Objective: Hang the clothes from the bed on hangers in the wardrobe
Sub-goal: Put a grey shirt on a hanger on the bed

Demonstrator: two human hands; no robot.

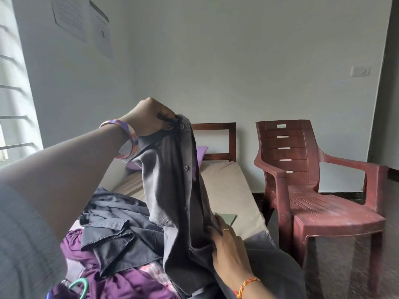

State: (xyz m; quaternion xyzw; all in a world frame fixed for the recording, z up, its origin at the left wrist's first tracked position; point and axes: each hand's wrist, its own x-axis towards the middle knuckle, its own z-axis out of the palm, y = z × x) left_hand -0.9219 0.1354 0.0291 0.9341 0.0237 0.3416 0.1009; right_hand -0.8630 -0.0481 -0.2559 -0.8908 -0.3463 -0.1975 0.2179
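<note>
A dark grey buttoned shirt point(172, 180) hangs lifted above the bed point(228, 190). My left hand point(149, 117), with a coloured bangle on the wrist, pinches the shirt's top edge near the collar. Lower down, my right hand point(228, 247) grips the shirt's button placket. Beneath the shirt a pile of dark grey clothes point(116, 234) and a purple garment point(129, 281) lies on the bed. The hook of a green hanger point(81, 287) pokes out at the bottom left. The wardrobe is out of view.
A maroon plastic chair point(313, 190) stands right of the bed against the white wall. The wooden headboard point(216, 141) and a purple pillow point(201, 152) lie at the bed's far end. A barred window point(13, 100) is on the left.
</note>
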